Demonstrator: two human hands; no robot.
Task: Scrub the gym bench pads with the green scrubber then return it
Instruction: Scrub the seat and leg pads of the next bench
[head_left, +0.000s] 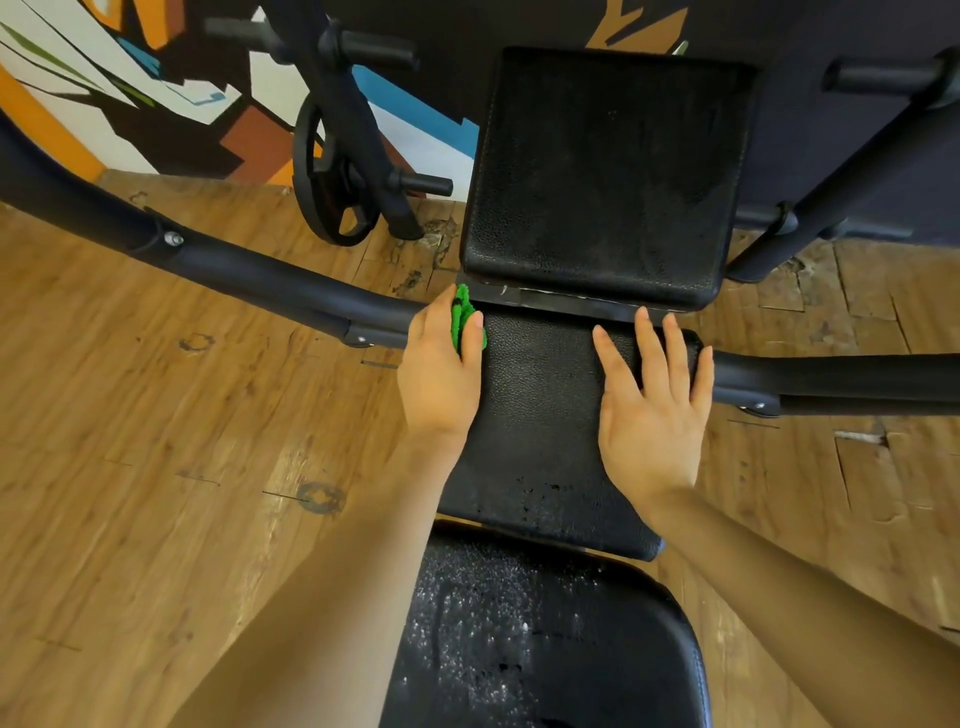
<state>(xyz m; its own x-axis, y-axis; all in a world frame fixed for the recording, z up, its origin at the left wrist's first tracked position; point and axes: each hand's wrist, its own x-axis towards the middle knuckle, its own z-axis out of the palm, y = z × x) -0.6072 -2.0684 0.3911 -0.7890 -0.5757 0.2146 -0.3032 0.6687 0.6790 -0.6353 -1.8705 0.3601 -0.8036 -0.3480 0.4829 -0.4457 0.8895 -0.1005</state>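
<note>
Just green scrubber (462, 319) under left hand (440, 371)

Three black textured vinyl bench pads lie in a row: the nearest pad (545, 639), the middle pad (540, 415) beyond it, and the far pad (602, 171) behind that. The left hand (441, 369) rests at the middle pad's left edge near its far left corner, over a green fibrous scrubber (464, 317). The right hand (654, 405) lies flat along its right edge. A black round weight plate (332, 176) stands on the brown wooden plank floor (156, 415), left of the far pad.
</note>
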